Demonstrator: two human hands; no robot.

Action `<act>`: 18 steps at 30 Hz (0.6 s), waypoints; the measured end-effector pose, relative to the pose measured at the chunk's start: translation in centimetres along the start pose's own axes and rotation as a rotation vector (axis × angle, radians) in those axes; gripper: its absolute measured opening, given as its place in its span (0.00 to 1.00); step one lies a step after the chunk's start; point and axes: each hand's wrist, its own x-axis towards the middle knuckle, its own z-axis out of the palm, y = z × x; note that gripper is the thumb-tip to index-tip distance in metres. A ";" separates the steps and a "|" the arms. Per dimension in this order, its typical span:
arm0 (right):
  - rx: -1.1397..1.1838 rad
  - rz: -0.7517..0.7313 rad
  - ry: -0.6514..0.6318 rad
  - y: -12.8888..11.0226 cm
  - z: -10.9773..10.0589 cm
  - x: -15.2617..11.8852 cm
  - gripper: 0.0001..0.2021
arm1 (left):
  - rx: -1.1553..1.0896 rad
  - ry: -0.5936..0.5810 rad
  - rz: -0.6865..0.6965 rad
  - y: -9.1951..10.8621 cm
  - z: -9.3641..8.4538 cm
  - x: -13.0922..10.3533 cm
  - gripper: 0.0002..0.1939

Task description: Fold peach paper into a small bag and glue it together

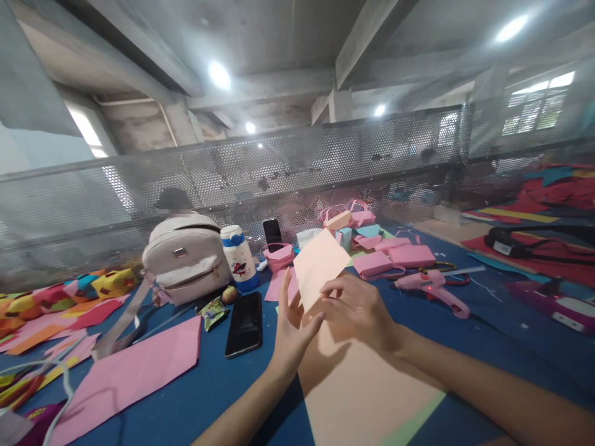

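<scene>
A small peach sheet (320, 265), paper or thin felt, is tilted up above the table. My right hand (360, 306) pinches its lower right edge, with the fingers curled. Just left of the sheet is my left hand (297, 337), its fingers spread and its thumb reaching toward the right hand; whether the fingers touch the sheet is hard to make out. Beneath both hands lies a larger peach sheet (367, 390), with a green sheet (416, 416) showing under its right edge. A pink glue gun (434, 288) rests to the right of my right hand.
On the blue table (511, 378), a black phone (244, 324), a bottle (240, 257) and a backpack (186, 257) stand or lie on the left, near a pink sheet (144, 371). Small pink bags (411, 255) lie behind the glue gun. A perforated metal partition (279, 179) borders the back.
</scene>
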 end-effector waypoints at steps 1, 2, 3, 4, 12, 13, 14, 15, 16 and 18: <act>-0.001 0.005 -0.002 0.0 0.0 0.0 0.04 | 0.004 0.008 0.002 0.0 0.0 0.0 0.45; -0.001 0.012 -0.003 0.0 0.0 0.0 0.03 | 0.010 0.016 0.003 0.0 0.0 0.0 0.45; -0.001 0.017 -0.004 0.0 0.0 0.1 0.03 | 0.015 0.024 0.005 0.0 0.0 0.0 0.45; 0.000 0.023 -0.005 0.0 0.0 0.1 0.02 | 0.020 0.029 0.005 0.0 0.0 0.0 0.46; 0.020 0.078 -0.005 0.4 0.1 -0.2 0.01 | 0.030 0.062 0.018 0.4 0.0 0.1 0.42; 0.023 0.081 -0.003 0.4 0.1 -0.2 0.01 | 0.032 0.074 0.016 0.3 0.0 0.1 0.42; 0.026 0.086 -0.004 0.4 0.1 -0.2 0.02 | 0.035 0.087 0.014 0.3 0.0 0.1 0.41; 0.030 0.094 -0.008 0.4 0.2 -0.2 0.02 | 0.040 0.098 0.009 0.3 0.0 0.1 0.41; 0.034 0.105 -0.011 0.4 0.2 -0.3 0.02 | 0.045 0.107 0.003 0.3 -0.1 0.1 0.40; 0.045 0.126 -0.017 0.4 0.2 -0.4 0.01 | 0.056 0.117 -0.006 0.3 -0.1 0.0 0.39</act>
